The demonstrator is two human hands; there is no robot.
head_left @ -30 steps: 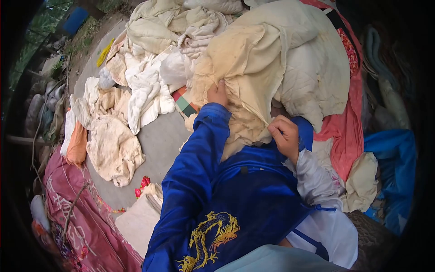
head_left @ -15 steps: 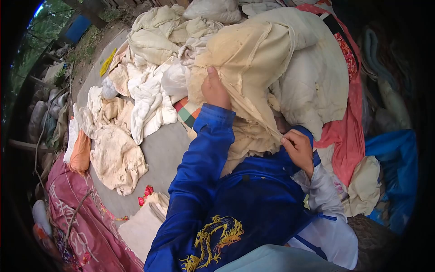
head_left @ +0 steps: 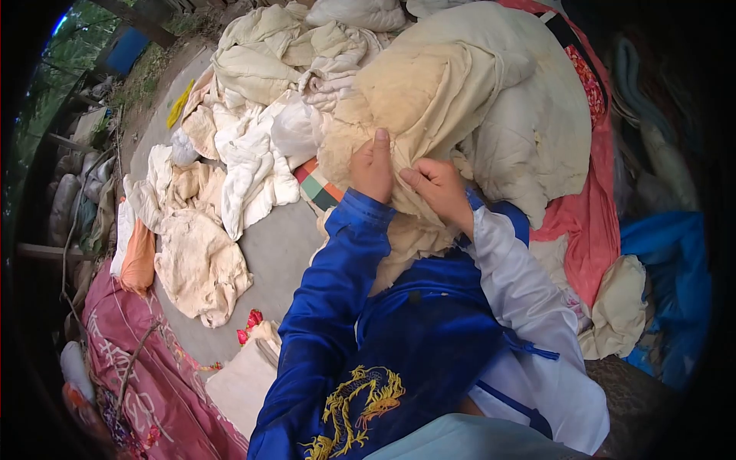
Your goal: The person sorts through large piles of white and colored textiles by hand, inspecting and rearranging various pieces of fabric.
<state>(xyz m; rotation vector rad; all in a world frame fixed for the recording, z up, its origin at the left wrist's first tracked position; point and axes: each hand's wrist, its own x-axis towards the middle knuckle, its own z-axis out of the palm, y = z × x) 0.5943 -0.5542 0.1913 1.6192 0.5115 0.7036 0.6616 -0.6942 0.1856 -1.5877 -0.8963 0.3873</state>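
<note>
A large cream cloth, yellowish and frayed along its edges, lies across my lap and the pile in front of me. My left hand, in a blue sleeve, is closed on the cloth with the thumb up. Close beside it, on the right, my right hand in a white sleeve pinches a fold of the same cloth. Ragged, wadding-like material hangs below the hands over my blue clothing. Behind the cloth bulges a thick off-white quilt. The fingertips of both hands are partly hidden in the folds.
White and cream padding pieces lie heaped to the left, with a beige wad on the grey ground. A maroon sheet lies at lower left. Pink cloth and a blue sheet are on the right.
My right hand has moved left and up along the cloth, from its lower right edge to beside my left hand. The stretched edge has gathered into folds. My left hand has shifted slightly down.
</note>
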